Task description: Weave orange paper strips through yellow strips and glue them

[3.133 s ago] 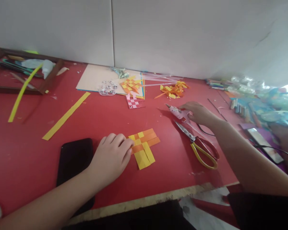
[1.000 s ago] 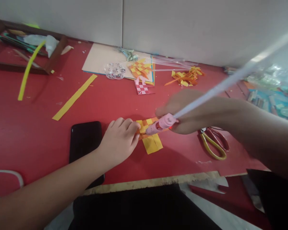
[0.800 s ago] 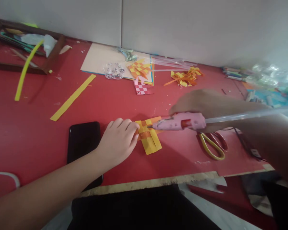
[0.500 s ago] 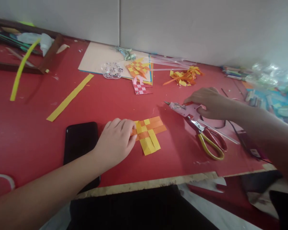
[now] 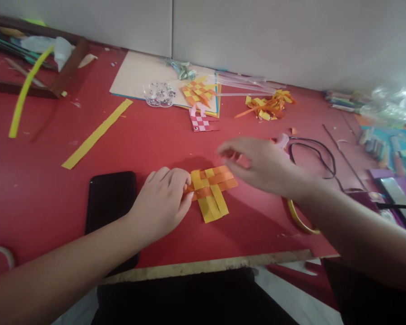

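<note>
My left hand (image 5: pixel 165 194) rests on the table with its thumb and fingers closed on the left edge of a piece woven from yellow and orange paper strips (image 5: pixel 214 202). The woven piece lies flat, its orange ends pointing right and its yellow ends toward me. Just above its right side is my right hand (image 5: pixel 253 158), slightly blurred, with fingers curved, a gap at the thumb and nothing visible in it. Behind that hand a pink glue gun (image 5: pixel 283 141) shows only in part. My right forearm hides most of the scissors, leaving a yellow handle (image 5: pixel 298 219).
A black phone (image 5: pixel 111 194) lies left of the woven piece. Beyond are a loose yellow strip (image 5: pixel 98 133), a pink checkered paper fish (image 5: pixel 200 122), orange and yellow scraps (image 5: pixel 272 106) and a wooden tray (image 5: pixel 71 67). A black cord (image 5: pixel 325 146) loops at right.
My right hand has let go of the glue gun and moved left, toward the woven piece. My left hand keeps its grip. The view has shifted slightly.
</note>
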`<state>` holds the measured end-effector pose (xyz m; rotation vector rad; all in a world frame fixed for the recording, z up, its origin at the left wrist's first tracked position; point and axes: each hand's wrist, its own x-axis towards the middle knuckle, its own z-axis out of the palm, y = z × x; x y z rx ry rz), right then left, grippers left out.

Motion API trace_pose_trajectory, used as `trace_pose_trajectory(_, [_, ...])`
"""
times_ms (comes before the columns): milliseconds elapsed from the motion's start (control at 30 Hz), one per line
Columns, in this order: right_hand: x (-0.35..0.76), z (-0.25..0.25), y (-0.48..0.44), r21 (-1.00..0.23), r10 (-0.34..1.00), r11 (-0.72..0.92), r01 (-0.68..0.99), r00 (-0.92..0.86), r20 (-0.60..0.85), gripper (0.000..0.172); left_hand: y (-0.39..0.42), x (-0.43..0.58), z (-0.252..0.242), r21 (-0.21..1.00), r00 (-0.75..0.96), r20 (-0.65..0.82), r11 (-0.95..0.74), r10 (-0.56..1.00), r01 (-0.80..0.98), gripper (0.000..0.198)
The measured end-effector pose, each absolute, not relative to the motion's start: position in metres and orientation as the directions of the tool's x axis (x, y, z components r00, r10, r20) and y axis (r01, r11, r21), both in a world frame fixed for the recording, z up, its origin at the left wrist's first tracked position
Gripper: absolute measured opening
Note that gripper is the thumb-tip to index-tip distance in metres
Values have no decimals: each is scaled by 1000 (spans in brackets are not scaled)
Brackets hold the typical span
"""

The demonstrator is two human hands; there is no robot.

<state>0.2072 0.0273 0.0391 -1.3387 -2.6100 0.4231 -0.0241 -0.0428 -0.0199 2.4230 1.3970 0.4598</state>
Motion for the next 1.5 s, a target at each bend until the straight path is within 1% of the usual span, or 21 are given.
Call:
trace_pose_trajectory(33, [195, 33, 21, -407, 798, 551, 728, -602, 3, 18, -43, -24, -21, 414, 472, 134, -482, 871, 772, 7])
trace_pose_trajectory(67, [186, 27, 17, -465, 798, 537, 704, -603, 9, 23, -43, -25, -22, 411, 470, 149, -487, 870, 771, 7])
trace_pose_trajectory(133, [175, 15, 14, -541, 796, 525, 657, -605, 38, 34, -44, -25, -23, 406, 463, 175, -492, 869, 770, 9])
trace_pose_trajectory(233, [169, 6, 14, -606, 812, 481, 633, -583, 35, 42, -44, -25, -24, 400, 467, 181, -498, 866, 769, 9])
trace_pose_trajectory(300, [169, 5, 14, -617, 816, 468, 633, -578, 25, 46, -43, -25, -24, 383, 477, 180, -508, 860, 771, 9])
trace_pose_trajectory(367, [171, 6, 12, -599, 802, 495, 629, -596, 37, 49, -43, -24, -23, 366, 485, 181, -516, 856, 775, 9])
trace_pose_trajectory(400, [172, 7, 10, -580, 787, 524, 623, -615, 50, 47, -43, -24, -23, 357, 486, 180, -517, 855, 778, 9])
trace_pose_trajectory(500, [176, 9, 3, -515, 728, 621, 591, -678, 100, 33, -42, -23, -22, 327, 491, 170, -519, 854, 789, 8])
trace_pose_trajectory(567, [179, 10, -3, -493, 696, 664, 563, -707, 129, 30, -42, -22, -21, 304, 497, 156, -520, 853, 798, 9])
trace_pose_trajectory(700, [184, 9, -14, -482, 650, 703, 522, -747, 140, 32, -41, -22, -18, 279, 523, 107, -531, 845, 800, 13])
trace_pose_trajectory(933, [192, -1, -21, -482, 624, 731, 482, -758, 189, 29, -41, -23, -16, 300, 538, 78, -534, 839, 790, 16])
trace_pose_trajectory(1133, [191, -2, -25, -415, 552, 806, 421, -788, 273, 30, -41, -23, -15, 309, 540, 82, -537, 838, 785, 19])
trace_pose_trajectory(1233, [192, -1, -26, -370, 505, 843, 391, -812, 292, 30, -41, -23, -15, 309, 544, 76, -539, 836, 784, 20])
trace_pose_trajectory(1500, [193, 2, -30, -300, 455, 876, 377, -853, 257, 30, -40, -22, -14, 307, 537, 66, -529, 841, 791, 19])
